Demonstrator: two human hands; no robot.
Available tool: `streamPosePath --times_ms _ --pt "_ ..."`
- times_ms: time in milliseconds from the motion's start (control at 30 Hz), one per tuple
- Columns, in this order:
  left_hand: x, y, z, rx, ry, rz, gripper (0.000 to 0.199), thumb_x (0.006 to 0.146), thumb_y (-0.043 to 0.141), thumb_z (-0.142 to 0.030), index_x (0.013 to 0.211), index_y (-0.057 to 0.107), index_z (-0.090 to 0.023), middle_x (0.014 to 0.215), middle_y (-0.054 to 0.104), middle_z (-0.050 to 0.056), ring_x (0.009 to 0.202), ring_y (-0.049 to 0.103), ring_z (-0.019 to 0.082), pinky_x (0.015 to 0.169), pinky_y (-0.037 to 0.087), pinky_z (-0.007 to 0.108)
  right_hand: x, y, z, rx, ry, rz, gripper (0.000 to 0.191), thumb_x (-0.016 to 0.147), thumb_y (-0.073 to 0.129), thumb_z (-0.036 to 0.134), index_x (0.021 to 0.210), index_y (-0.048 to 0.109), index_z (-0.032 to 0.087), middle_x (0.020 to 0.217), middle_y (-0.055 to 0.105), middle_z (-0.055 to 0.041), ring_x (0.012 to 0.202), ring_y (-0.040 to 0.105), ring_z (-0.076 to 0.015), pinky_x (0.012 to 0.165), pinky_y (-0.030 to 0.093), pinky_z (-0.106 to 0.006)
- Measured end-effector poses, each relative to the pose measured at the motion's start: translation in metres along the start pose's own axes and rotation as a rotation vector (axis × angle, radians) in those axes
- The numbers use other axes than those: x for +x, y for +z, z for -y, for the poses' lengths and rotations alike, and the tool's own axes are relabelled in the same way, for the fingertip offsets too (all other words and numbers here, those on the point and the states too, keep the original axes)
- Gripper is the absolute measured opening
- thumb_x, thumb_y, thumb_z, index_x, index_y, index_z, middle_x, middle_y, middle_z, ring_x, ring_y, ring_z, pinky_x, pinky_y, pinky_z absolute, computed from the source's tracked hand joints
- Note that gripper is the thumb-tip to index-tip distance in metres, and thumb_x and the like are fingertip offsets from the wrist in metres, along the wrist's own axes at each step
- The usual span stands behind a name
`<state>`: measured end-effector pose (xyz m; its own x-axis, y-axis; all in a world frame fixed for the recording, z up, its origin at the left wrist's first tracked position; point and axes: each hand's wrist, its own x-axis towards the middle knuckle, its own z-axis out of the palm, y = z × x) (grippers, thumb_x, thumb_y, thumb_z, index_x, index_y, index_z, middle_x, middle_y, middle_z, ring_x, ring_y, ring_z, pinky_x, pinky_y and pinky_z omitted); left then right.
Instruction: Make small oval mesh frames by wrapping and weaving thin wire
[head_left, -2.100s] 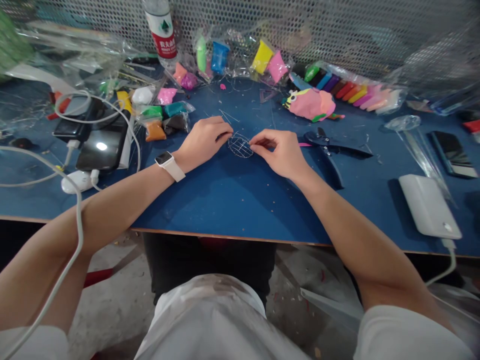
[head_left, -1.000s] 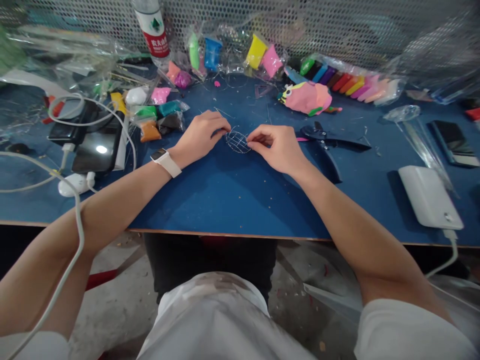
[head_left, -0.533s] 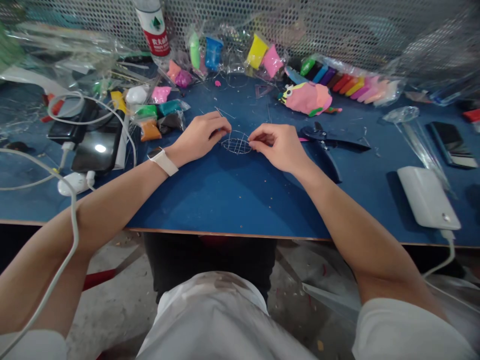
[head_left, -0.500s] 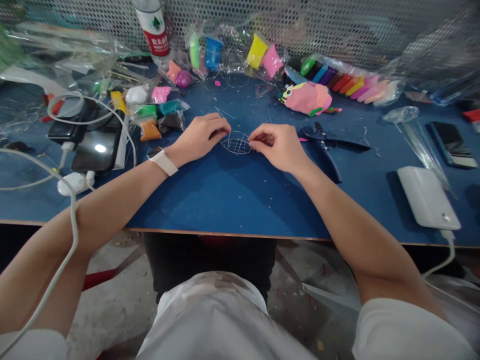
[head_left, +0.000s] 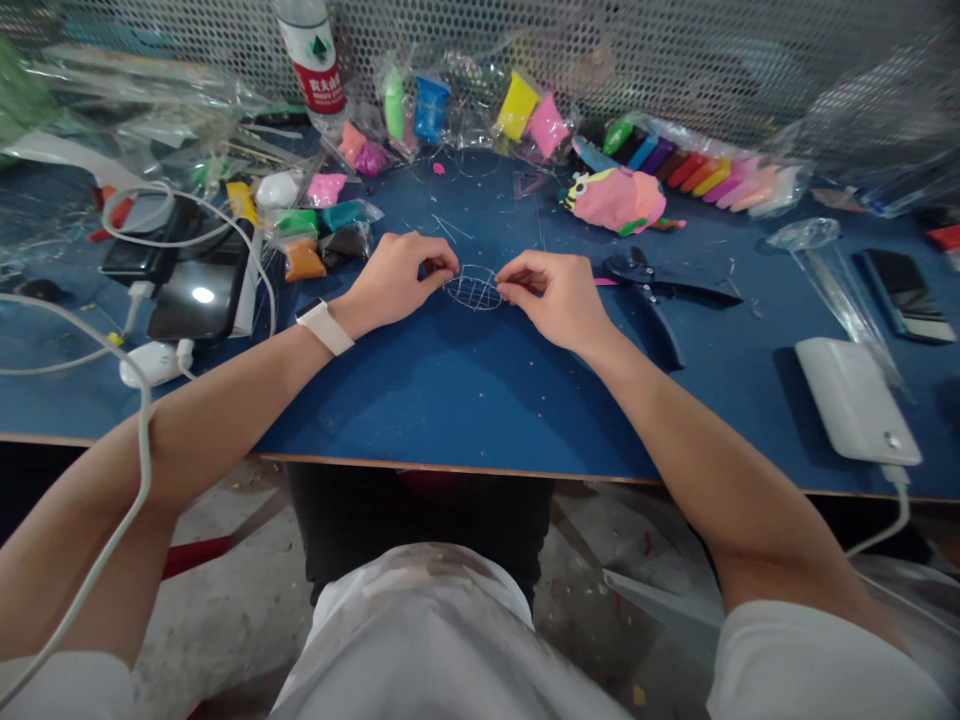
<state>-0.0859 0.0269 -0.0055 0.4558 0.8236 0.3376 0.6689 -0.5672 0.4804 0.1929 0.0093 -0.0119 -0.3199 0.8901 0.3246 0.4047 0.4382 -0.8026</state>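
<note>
A small oval wire frame (head_left: 474, 291) with crossed wires inside it is held just above the blue tabletop. My left hand (head_left: 409, 275) pinches its left end between thumb and fingertips. At the opposite end, my right hand (head_left: 553, 293) grips the rim in the same kind of pinch. Right of my right hand lie dark-handled pliers (head_left: 649, 292). Behind them sits a pink clay fish (head_left: 619, 198) with a yellow face and green fins. Several thin loose wires (head_left: 450, 228) lie beyond the frame.
Packets of coloured clay (head_left: 304, 259) and a water bottle (head_left: 315, 65) stand along the back left. A row of clay sticks (head_left: 690, 170) lies at the back right. Phones, a white power bank (head_left: 855, 400) and a white cable (head_left: 142, 440) flank my arms.
My left hand's fingers have shifted slightly on the wire frame's left end, and the frame is tilted a little differently. Both hands keep their pinch. The view has moved marginally.
</note>
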Motion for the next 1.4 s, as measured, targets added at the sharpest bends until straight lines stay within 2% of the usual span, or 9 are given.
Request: streamPosePath --times_ms 433,700,900,1100,1267,1400 --pt "-0.006 -0.006 -0.014 0.07 -0.012 0.026 0.019 0.106 0.066 -0.025 0.105 0.085 -0.021 0.102 0.088 0.008 0.099 0.079 0.028 0.103 0.061 0.048 0.0 -0.002 0.002 -0.009 0.018 0.019 0.021 0.096 0.093 0.047 0.094 0.086 0.027 0.1 0.09 -0.0065 0.093 0.086 -0.0309 0.096 0.074 -0.056" --pt "-0.011 -0.004 -0.014 0.064 -0.017 0.002 0.018 0.104 0.067 -0.025 0.103 0.084 -0.021 0.099 0.088 0.008 0.094 0.08 0.027 0.098 0.062 0.046 -0.001 0.001 0.004 0.006 0.026 -0.001 0.008 0.095 0.09 0.034 0.093 0.085 0.028 0.099 0.09 -0.0053 0.092 0.086 -0.0292 0.094 0.074 -0.052" --pt "-0.014 -0.003 -0.015 0.1 0.026 0.032 0.013 0.102 0.071 -0.024 0.106 0.083 -0.022 0.098 0.087 0.008 0.101 0.081 0.03 0.101 0.063 0.049 -0.002 -0.003 0.01 -0.075 0.071 0.014 0.013 0.095 0.091 0.04 0.092 0.088 0.027 0.095 0.091 -0.0063 0.088 0.085 -0.0296 0.091 0.074 -0.052" --pt "-0.018 -0.004 -0.023 0.093 -0.002 0.044 0.015 0.103 0.068 -0.02 0.105 0.083 -0.02 0.099 0.086 0.01 0.096 0.082 0.03 0.096 0.064 0.048 -0.003 -0.001 0.007 -0.1 0.102 0.014 0.012 0.095 0.093 0.037 0.089 0.091 0.027 0.091 0.09 -0.0078 0.084 0.083 -0.0298 0.088 0.072 -0.053" --pt "-0.018 -0.004 -0.023 0.084 -0.017 0.031 0.013 0.1 0.07 -0.018 0.102 0.083 -0.02 0.099 0.087 0.009 0.095 0.083 0.029 0.096 0.064 0.048 -0.004 0.0 0.004 -0.185 0.089 0.007 0.008 0.093 0.093 0.027 0.086 0.091 0.027 0.108 0.093 -0.0094 0.088 0.08 -0.0293 0.091 0.067 -0.055" --pt "-0.018 -0.002 -0.022 0.063 -0.025 0.02 0.012 0.1 0.07 -0.018 0.102 0.082 -0.02 0.101 0.088 0.009 0.096 0.083 0.029 0.095 0.064 0.047 -0.003 0.001 0.002 -0.193 0.101 0.006 0.015 0.096 0.094 0.038 0.084 0.091 0.029 0.087 0.088 -0.0069 0.079 0.077 -0.0281 0.084 0.066 -0.053"
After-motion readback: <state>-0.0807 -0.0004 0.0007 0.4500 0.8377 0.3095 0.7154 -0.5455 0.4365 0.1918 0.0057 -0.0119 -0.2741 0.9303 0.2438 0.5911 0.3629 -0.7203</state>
